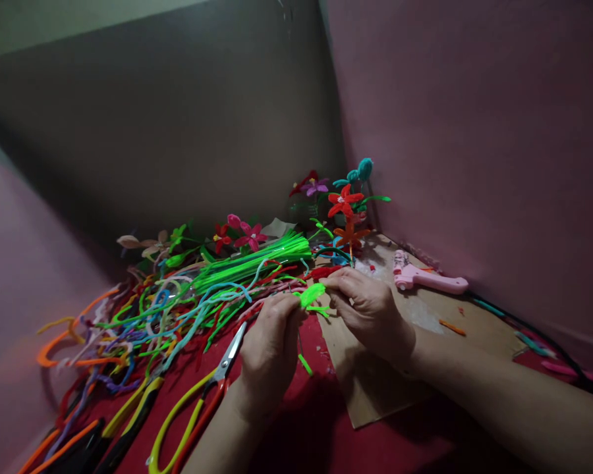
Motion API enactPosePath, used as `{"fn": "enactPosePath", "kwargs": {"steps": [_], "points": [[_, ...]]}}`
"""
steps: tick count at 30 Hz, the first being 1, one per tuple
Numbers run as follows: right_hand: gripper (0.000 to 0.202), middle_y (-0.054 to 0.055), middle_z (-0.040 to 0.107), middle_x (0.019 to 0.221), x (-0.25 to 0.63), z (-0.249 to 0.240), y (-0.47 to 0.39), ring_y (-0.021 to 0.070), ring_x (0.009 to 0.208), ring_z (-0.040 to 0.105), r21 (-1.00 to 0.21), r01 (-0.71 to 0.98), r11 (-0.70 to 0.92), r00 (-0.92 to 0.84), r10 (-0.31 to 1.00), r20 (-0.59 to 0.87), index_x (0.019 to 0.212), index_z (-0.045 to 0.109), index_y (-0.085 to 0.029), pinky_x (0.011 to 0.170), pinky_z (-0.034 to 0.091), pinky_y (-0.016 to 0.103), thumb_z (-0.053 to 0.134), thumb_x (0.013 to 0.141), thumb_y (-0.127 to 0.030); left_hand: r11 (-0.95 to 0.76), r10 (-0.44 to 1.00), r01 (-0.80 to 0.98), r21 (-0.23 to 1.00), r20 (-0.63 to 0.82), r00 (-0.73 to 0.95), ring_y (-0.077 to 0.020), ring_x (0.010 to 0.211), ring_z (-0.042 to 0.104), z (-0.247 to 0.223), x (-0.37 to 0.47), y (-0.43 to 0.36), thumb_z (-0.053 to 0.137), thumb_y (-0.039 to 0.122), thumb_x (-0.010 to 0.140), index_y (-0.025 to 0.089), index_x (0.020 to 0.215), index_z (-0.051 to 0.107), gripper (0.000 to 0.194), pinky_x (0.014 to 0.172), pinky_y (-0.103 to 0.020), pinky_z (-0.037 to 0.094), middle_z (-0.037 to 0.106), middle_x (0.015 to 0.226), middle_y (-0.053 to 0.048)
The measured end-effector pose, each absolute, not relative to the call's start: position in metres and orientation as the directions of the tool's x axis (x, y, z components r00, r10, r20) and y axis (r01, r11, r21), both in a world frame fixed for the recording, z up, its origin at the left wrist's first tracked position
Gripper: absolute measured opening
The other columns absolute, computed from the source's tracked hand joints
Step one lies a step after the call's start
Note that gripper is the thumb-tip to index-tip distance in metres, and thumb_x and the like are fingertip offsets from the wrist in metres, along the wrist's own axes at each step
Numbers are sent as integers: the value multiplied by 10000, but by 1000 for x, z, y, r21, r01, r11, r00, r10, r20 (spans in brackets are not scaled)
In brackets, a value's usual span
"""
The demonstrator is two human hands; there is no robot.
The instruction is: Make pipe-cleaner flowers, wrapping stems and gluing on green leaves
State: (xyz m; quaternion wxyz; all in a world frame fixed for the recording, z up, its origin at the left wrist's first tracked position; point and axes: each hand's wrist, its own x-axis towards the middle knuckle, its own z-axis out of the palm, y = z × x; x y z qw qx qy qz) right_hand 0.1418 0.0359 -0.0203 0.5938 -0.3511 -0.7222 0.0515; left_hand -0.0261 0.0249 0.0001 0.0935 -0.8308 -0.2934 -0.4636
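A small bright green fuzzy piece point(311, 295), shaped like a leaf, is held between my two hands. My left hand point(273, 339) pinches its left end, and my right hand point(368, 309) pinches its right end with thumb and forefinger. Thin green ends stick out just below it. A thin stem runs down beside my left hand toward a short green piece point(305, 365). Scissors point(221, 372) with yellow and red handles lie left of my left hand, blades partly apart.
Coloured pipe cleaners point(178, 316) heap at the left, with a green bundle point(257, 262) on top. Pliers point(138, 408) lie at lower left. Fuzzy flowers point(344, 199) stand behind. A pink glue gun point(429, 278) rests on cardboard point(366, 388) at the right, near the wall.
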Motion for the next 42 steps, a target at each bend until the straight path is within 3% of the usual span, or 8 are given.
{"fn": "enactPosePath", "kwargs": {"steps": [6,9,16,19,25,28,34,42], "points": [[193,78,636,753,142,-22,37,159,707,588,-486,454,746,-46,565,824,851,662,-143,640,480,283,474,841,-96,-826,382,556,93,818,431,-102,743,591,3,-25,24,503,16,830,187,929,521,198,690,-236,509,628,804,-22],[197,74,638,743,141,-20,36,153,680,585,-561,412,718,-33,627,779,822,672,-143,623,475,279,479,826,-103,-819,409,559,128,813,413,-115,741,595,2,-25,25,507,28,829,192,911,523,184,678,-249,510,620,781,-19],[144,-2,588,550,140,-8,36,84,428,475,-956,44,291,-5,957,291,747,696,-142,414,380,215,555,748,-170,-728,640,461,508,745,190,-113,720,626,-8,-29,29,572,114,818,230,1098,500,312,667,-249,536,608,875,-19],[110,-30,530,481,140,-3,36,56,380,394,-986,-39,164,-34,986,165,658,686,-132,368,300,195,593,695,-179,-746,599,492,448,775,203,-123,779,619,-4,-28,29,593,104,802,240,1082,546,315,690,-255,530,606,917,-25],[128,-52,449,435,138,1,32,38,366,318,-997,-32,74,-118,990,77,549,635,-133,361,210,196,593,670,-144,-778,420,613,137,840,344,-132,860,608,5,-27,26,588,69,795,197,978,596,224,764,-255,498,623,919,-34],[128,-59,431,417,138,-1,32,44,377,310,-996,-7,92,-123,988,92,558,639,-136,377,213,204,601,680,-142,-764,433,630,139,834,342,-130,826,605,6,-27,25,587,82,798,190,893,595,144,744,-254,496,630,866,-29],[158,-42,492,495,139,-6,34,48,436,341,-968,52,247,-110,965,240,576,651,-134,423,264,207,591,721,-149,-776,510,562,286,809,292,-128,772,608,6,-26,26,555,107,821,203,872,590,115,698,-261,504,636,829,-14],[99,-70,427,435,138,-6,35,39,376,332,-989,-27,147,-151,977,149,632,653,-121,366,234,194,583,701,-108,-766,505,596,243,800,323,-135,804,599,5,-27,30,565,89,807,189,883,577,127,704,-263,500,631,859,-34]]}}
